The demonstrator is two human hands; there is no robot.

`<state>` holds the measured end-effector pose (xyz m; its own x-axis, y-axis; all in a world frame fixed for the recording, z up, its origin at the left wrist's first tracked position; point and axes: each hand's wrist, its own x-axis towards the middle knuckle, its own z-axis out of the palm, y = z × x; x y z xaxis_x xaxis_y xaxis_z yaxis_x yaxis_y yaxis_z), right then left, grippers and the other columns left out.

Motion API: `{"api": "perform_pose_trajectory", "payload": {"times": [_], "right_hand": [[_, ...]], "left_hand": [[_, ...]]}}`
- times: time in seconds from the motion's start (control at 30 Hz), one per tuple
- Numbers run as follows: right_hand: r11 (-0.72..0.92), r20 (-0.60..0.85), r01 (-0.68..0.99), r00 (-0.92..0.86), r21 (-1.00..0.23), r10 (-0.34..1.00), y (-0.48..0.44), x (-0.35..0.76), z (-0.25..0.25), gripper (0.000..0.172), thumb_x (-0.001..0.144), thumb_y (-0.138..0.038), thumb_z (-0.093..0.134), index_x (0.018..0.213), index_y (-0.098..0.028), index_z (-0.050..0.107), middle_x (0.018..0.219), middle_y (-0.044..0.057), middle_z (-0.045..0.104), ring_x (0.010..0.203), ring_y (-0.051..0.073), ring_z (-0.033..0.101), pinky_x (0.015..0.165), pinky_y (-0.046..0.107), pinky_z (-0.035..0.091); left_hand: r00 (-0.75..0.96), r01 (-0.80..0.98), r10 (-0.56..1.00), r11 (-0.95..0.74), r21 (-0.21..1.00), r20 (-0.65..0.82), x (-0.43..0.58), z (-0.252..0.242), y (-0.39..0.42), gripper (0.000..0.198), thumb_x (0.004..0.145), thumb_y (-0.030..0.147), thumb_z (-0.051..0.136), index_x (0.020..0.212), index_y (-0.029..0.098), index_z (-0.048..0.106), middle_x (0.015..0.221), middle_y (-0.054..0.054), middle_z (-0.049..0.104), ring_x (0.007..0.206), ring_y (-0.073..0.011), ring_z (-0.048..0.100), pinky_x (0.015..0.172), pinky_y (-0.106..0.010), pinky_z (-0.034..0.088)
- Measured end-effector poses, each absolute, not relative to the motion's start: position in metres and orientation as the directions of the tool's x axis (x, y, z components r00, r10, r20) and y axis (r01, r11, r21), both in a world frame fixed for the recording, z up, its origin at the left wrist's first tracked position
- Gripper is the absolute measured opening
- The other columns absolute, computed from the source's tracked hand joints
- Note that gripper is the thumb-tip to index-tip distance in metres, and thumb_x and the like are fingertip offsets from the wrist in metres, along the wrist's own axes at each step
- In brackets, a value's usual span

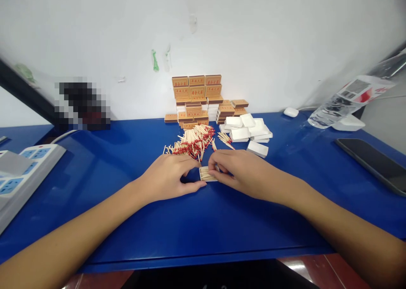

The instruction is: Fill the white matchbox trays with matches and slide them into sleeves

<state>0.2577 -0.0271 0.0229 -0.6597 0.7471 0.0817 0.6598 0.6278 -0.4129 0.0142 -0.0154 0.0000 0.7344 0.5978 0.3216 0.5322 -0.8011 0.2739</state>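
Observation:
My left hand (pixel 169 177) and my right hand (pixel 239 170) meet at the middle of the blue table (pixel 127 221), both closed around a small matchbox tray (pixel 207 174) filled with matches. My left thumb and fingers pinch its left end, my right fingers press on its right end. Just beyond lies a loose pile of red-tipped matches (pixel 193 141). Behind the pile, empty white inner trays (pixel 249 130) lie in a heap, and orange matchbox sleeves (pixel 196 96) are stacked against the white wall.
A white power strip (pixel 22 170) sits at the left edge. A black phone (pixel 374 164) lies at the right, with a plastic water bottle (pixel 352 96) and a white earbud case (pixel 291 112) behind it. The table's front edge runs close under my forearms.

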Motion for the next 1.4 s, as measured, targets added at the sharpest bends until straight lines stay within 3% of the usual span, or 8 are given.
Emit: {"api": "perform_pose_trajectory", "payload": {"times": [0.13,0.3,0.53,0.77,0.97,1.17,1.3,1.4], "right_hand": [[0.625,0.128,0.682,-0.63,-0.381,0.766,-0.021,0.263,0.022,0.01,0.096,-0.019,0.054,0.092,-0.019,0.063,0.083,0.002,0.065,0.069,0.014,0.054,0.064,0.028,0.033],[0.551,0.244,0.779,-0.496,-0.299,0.833,-0.002,0.289,0.027,0.012,0.092,-0.024,0.057,0.09,-0.019,0.068,0.074,0.001,0.06,0.065,0.015,0.051,0.063,0.029,0.032],[0.491,0.093,0.838,-0.483,-0.239,0.871,0.01,0.293,0.012,0.016,0.093,-0.033,0.061,0.094,-0.018,0.067,0.083,0.005,0.065,0.073,0.019,0.056,0.066,0.031,0.037],[0.416,-0.037,0.864,-0.444,-0.283,0.895,0.01,0.289,0.013,0.018,0.099,-0.029,0.052,0.093,-0.018,0.065,0.088,0.008,0.068,0.074,0.019,0.058,0.065,0.032,0.038],[0.511,0.086,0.762,-0.524,-0.398,0.848,-0.014,0.274,0.025,0.016,0.102,-0.031,0.052,0.098,-0.02,0.063,0.089,0.005,0.067,0.074,0.018,0.058,0.066,0.03,0.038],[0.619,0.064,0.71,-0.638,-0.335,0.767,-0.032,0.252,0.018,0.019,0.104,-0.024,0.048,0.094,-0.018,0.062,0.093,0.005,0.068,0.076,0.017,0.06,0.068,0.03,0.037],[0.607,0.186,0.679,-0.59,-0.413,0.786,-0.024,0.26,0.022,0.014,0.1,-0.023,0.054,0.094,-0.019,0.066,0.081,0.001,0.064,0.072,0.015,0.056,0.067,0.029,0.036],[0.601,0.184,0.691,-0.582,-0.401,0.792,-0.02,0.269,0.029,0.01,0.094,-0.025,0.062,0.088,-0.02,0.067,0.074,-0.001,0.06,0.069,0.014,0.053,0.065,0.029,0.035]], "left_hand": [[0.74,0.527,0.594,-0.804,0.278,0.316,0.014,0.0,-0.015,0.03,0.093,0.045,0.069,0.105,0.019,0.075,0.071,0.004,0.066,0.059,-0.0103,0.059,0.057,-0.024,0.043],[0.733,0.522,0.586,-0.81,0.266,0.347,0.014,0.0,-0.016,0.03,0.092,0.044,0.071,0.108,0.019,0.075,0.071,0.004,0.066,0.058,-0.0097,0.058,0.056,-0.024,0.044],[0.744,0.507,0.563,-0.826,0.246,0.359,0.015,-0.001,-0.016,0.031,0.092,0.044,0.071,0.109,0.018,0.075,0.071,0.004,0.066,0.057,-0.0096,0.057,0.056,-0.025,0.043],[0.742,0.513,0.563,-0.827,0.231,0.365,0.014,-0.003,-0.016,0.032,0.093,0.046,0.069,0.108,0.019,0.075,0.072,0.003,0.067,0.057,-0.0101,0.057,0.056,-0.025,0.042],[0.74,0.521,0.582,-0.813,0.26,0.337,0.013,-0.001,-0.015,0.031,0.093,0.046,0.068,0.108,0.02,0.075,0.071,0.003,0.066,0.058,-0.0101,0.058,0.057,-0.024,0.044],[0.742,0.523,0.589,-0.808,0.272,0.32,0.014,0.001,-0.015,0.029,0.093,0.045,0.069,0.103,0.018,0.075,0.071,0.003,0.066,0.059,-0.0111,0.059,0.057,-0.025,0.044],[0.74,0.519,0.589,-0.807,0.283,0.324,0.014,0.0,-0.016,0.03,0.093,0.045,0.07,0.106,0.019,0.076,0.07,0.003,0.066,0.059,-0.0108,0.059,0.058,-0.025,0.045],[0.741,0.517,0.587,-0.809,0.281,0.327,0.014,0.0,-0.016,0.031,0.093,0.045,0.07,0.108,0.019,0.076,0.07,0.004,0.066,0.059,-0.0108,0.059,0.058,-0.025,0.045]]}}
